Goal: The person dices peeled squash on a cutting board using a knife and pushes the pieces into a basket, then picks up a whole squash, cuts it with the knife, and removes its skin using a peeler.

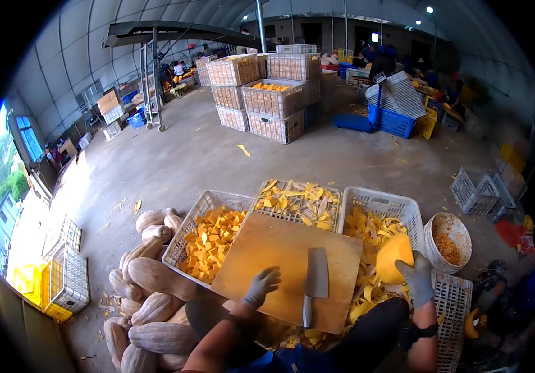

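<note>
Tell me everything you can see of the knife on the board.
The knife has a broad, near-rectangular blade, grey and metallic-looking, and a slim, pale grey handle pointing toward the person. It lies flat on the right half of the brown board, its handle reaching the near edge. Neither hand touches it; the gloved left hand is beside it. Fine marks on the blade are too small to tell.

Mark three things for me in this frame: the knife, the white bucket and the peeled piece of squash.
Knife (318,273): head view, on the blade.
White bucket (436,252): head view, on its outer wall.
Peeled piece of squash (392,256): head view, on its side.
</note>
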Available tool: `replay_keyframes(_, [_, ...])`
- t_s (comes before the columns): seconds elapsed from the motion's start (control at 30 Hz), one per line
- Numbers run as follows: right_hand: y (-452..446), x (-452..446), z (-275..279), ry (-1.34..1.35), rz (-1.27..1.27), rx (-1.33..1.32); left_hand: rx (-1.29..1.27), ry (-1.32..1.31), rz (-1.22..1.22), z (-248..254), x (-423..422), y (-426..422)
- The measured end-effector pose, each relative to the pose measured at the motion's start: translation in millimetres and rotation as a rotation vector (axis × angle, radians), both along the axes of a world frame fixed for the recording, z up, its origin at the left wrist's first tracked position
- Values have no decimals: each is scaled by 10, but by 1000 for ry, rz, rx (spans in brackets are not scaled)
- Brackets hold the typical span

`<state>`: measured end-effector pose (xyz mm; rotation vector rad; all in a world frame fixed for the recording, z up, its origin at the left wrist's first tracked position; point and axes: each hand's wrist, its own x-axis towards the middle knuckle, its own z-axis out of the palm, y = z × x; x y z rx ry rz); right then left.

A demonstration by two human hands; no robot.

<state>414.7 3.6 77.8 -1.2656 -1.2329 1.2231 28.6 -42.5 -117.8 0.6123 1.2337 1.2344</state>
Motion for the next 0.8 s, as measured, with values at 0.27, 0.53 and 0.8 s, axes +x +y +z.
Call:
replay_keyframes(0.27, [25, -1995, -1377, 812, 154, -30, 470, 511, 218, -375, 248, 285])
replay_keyframes(0.53, [-680, -1657, -2012, -598, 168, 208, 304, 1417, 109, -281, -91, 126])
replay_keyframes(0.8, [-426, -1664, -2047, -1129, 221, 82, 172, 1070, 221, -296, -130, 184])
